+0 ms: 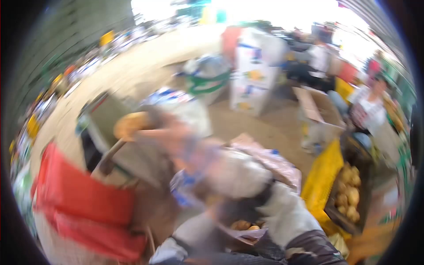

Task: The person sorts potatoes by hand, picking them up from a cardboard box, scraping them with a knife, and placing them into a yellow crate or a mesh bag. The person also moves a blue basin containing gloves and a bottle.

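Both gloved hands, the left hand (185,234) and the right hand (247,176), are reaching down toward a sack (245,227) showing a few round yellow-brown produce pieces (246,226) in its mouth, so the handling looks only just under way; motion blur is hiding whether the fingers are spread, closed or gripping the sack. Right of the sack a crate (349,194) is holding similar produce beside a yellow mesh (322,176), while a red crate (84,207) left of it and a seated person (369,110) beyond are crowding the space.
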`<control>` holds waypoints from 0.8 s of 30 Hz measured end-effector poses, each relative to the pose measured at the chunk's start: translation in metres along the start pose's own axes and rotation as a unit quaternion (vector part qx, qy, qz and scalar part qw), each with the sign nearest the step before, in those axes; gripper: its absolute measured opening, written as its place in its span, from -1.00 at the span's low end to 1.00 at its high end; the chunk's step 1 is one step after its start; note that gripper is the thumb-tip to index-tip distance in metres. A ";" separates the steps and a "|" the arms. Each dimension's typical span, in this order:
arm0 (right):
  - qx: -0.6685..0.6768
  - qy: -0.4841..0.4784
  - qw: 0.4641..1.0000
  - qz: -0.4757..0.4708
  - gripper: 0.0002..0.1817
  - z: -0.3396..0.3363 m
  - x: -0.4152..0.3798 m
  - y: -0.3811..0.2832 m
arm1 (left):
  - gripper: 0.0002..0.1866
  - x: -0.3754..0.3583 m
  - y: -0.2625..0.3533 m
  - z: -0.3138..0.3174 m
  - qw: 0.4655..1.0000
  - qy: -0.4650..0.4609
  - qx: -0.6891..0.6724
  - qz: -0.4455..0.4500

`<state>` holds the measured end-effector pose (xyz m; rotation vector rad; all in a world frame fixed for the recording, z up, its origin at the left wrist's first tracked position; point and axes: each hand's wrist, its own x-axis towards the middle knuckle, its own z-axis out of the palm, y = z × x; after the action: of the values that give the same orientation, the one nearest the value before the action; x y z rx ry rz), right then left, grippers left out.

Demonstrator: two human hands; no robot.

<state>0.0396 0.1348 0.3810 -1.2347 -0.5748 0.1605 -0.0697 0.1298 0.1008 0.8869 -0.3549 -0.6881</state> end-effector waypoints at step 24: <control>-0.179 0.394 0.880 0.195 -0.33 -0.158 -0.345 0.177 | -0.31 0.033 -0.009 0.013 0.913 -0.092 0.388 0.087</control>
<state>-0.1413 -0.0823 0.0724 -1.6268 0.3817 -0.1272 -0.0560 0.0954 0.1019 1.5243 -0.9033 -0.4563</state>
